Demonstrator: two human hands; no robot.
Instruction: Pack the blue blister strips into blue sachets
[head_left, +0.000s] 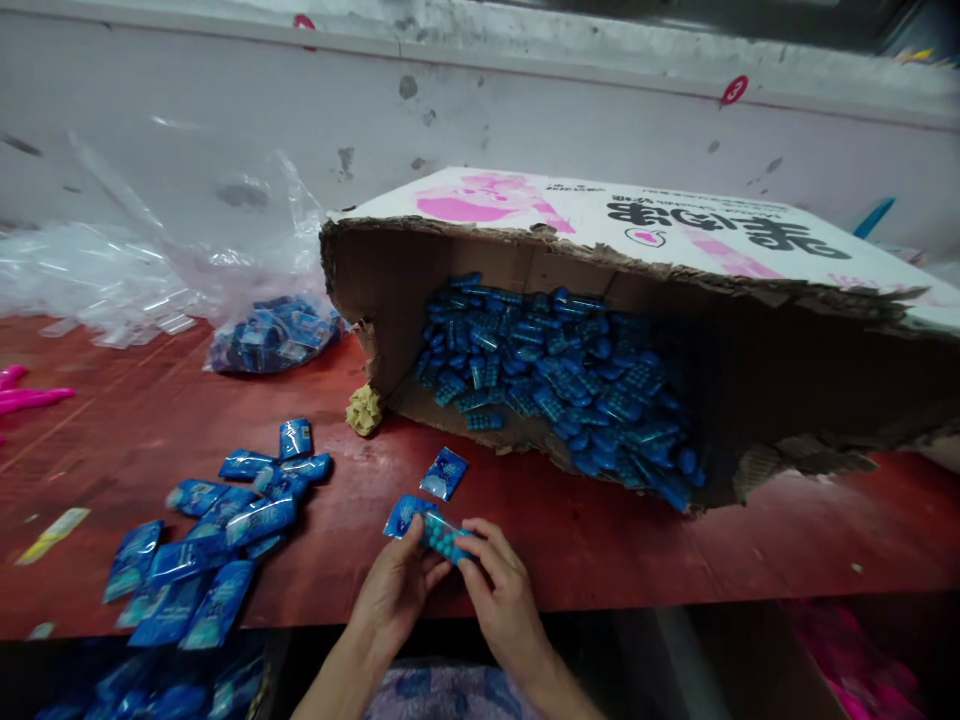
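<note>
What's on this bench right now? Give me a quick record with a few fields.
left hand: holds the blue strip by its left end
right hand: holds the strip's right end
strip: small blue pieces in a clear sleeve
box: torn cardboard, on its side, blue pieces heaped inside
packets: blue, loose on the red table, to the left
bag: clear plastic, blue items inside

Bare red table lies open between the packet pile near left and the torn cardboard box, which blocks the far right; plastic bags crowd the far left.
</note>
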